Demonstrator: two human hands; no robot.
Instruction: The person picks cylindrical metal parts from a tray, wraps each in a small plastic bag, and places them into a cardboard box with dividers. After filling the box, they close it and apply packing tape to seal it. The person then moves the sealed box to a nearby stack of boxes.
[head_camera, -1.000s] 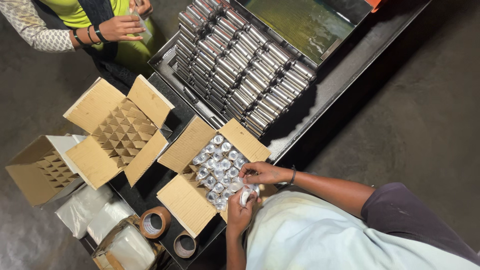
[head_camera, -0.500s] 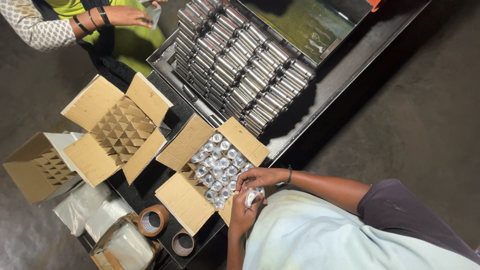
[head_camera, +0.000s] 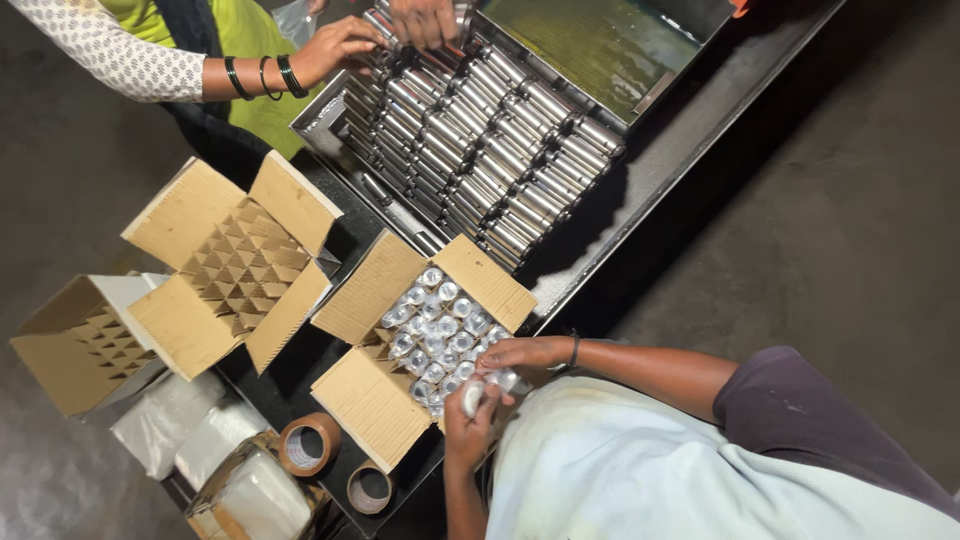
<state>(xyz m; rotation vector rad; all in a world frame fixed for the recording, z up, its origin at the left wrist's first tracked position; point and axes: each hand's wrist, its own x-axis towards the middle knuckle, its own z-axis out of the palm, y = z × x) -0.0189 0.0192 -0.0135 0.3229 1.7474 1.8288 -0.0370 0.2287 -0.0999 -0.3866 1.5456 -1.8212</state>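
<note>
An open cardboard box (head_camera: 375, 290) holds several small silver-topped cans (head_camera: 437, 330) standing in a grid. My left hand (head_camera: 468, 428) grips one small plastic-wrapped can (head_camera: 471, 397) at the box's near corner. My right hand (head_camera: 530, 354), with a dark band on its wrist, curls over the top end of the same can, right above the packed cans.
A metal tray (head_camera: 640, 95) on the dark table carries rows of shiny cylinders (head_camera: 480, 140). Another person's hands (head_camera: 335, 45) reach onto them. Two open boxes with cardboard dividers (head_camera: 235, 270) (head_camera: 85, 345), tape rolls (head_camera: 310, 445) and plastic bags (head_camera: 165, 420) lie to the left.
The other person's hands have come from their body onto the rows of cylinders in the tray. My two hands have stayed at the box corner, working on the wrapped can.
</note>
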